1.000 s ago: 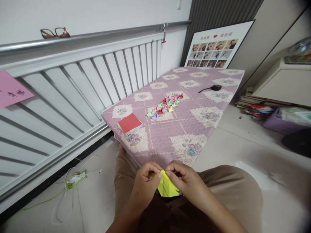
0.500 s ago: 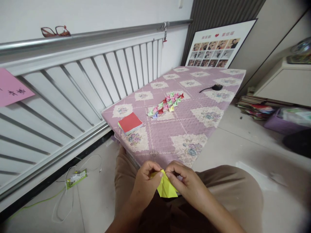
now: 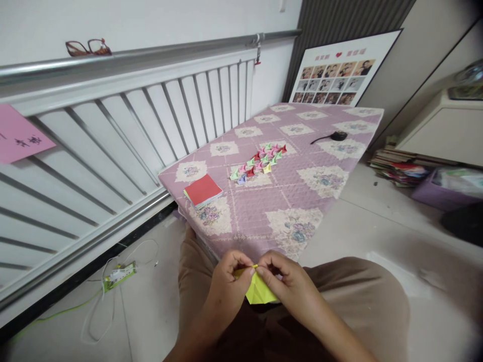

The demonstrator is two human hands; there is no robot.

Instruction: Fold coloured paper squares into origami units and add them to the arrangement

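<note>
Between my two hands, over my lap and close to the table's near edge, is a creased sheet of yellow origami paper [image 3: 260, 290]. My left hand [image 3: 233, 281] pinches its upper edge between thumb and forefinger. From the other side my right hand [image 3: 284, 277] pinches the same edge, its fingertips almost touching the left ones. A narrow strip at the top of the paper is turned over. Behind my hands, rows of small folded paper pieces [image 3: 258, 164] in green, pink, red, yellow and blue stand on the table. A stack of square paper [image 3: 204, 191], red on top, lies to their left.
A flowered purple cloth covers the table [image 3: 256, 216]. A black object with a cord [image 3: 338, 136] lies toward its far right. The white radiator [image 3: 151, 120] runs along the left, with glasses [image 3: 88, 48] above its pipe. A power strip [image 3: 119, 276] and cables are on the floor.
The yellow paper's top point has been folded down into a narrow flat edge, and its lower edge sits slightly higher. Both hands keep their pinch. The view has shifted slightly.
</note>
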